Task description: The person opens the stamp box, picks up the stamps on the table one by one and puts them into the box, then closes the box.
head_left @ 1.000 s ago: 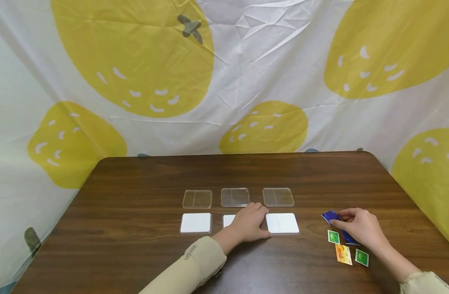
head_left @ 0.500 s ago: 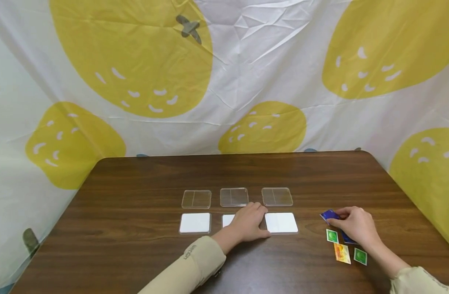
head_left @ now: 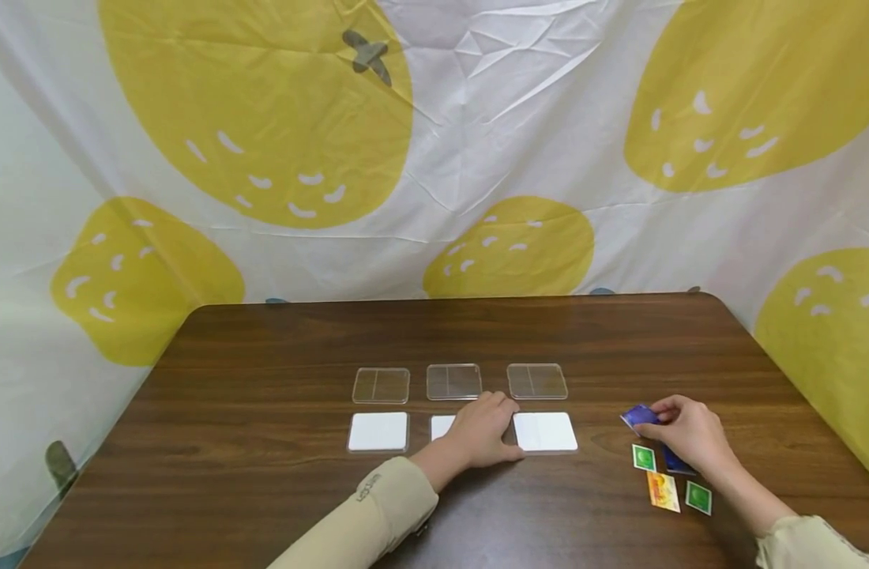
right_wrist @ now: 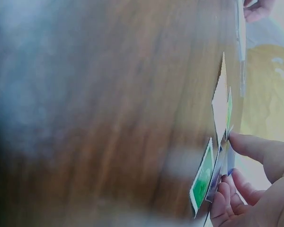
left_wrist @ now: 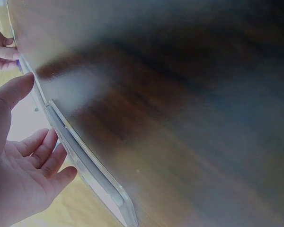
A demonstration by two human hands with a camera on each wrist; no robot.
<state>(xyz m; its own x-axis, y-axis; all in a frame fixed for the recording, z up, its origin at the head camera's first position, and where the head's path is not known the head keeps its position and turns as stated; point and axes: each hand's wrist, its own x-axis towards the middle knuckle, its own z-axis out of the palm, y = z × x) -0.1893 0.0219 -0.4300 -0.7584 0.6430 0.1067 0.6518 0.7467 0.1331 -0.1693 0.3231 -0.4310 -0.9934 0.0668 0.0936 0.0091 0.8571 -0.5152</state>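
Note:
My left hand (head_left: 483, 431) rests at the left end of a clear case (head_left: 546, 432) holding a white card, its thumb at the near edge and fingertips toward the far edge. In the left wrist view its fingers (left_wrist: 43, 151) look loosely spread. Over at the right, my right hand (head_left: 696, 431) pinches a small blue stamp (head_left: 637, 419) between thumb and fingers. Partly under that hand lies another blue stamp (head_left: 679, 461). Nearby are a green stamp (head_left: 644, 457), an orange stamp (head_left: 663, 491) and a second green stamp (head_left: 699, 498).
Three clear lids (head_left: 381, 386) lie in a row behind the cases. A case with a white card (head_left: 378, 431) sits at the left; my left hand partly covers the middle one (head_left: 442, 427). A fruit-print cloth (head_left: 321, 261) hangs behind the brown table (head_left: 278, 340).
My right hand stays over the blue stamps, its fingers shifting slightly; the face of the pinched stamp looks lighter now. My left hand and the cases have not visibly moved.

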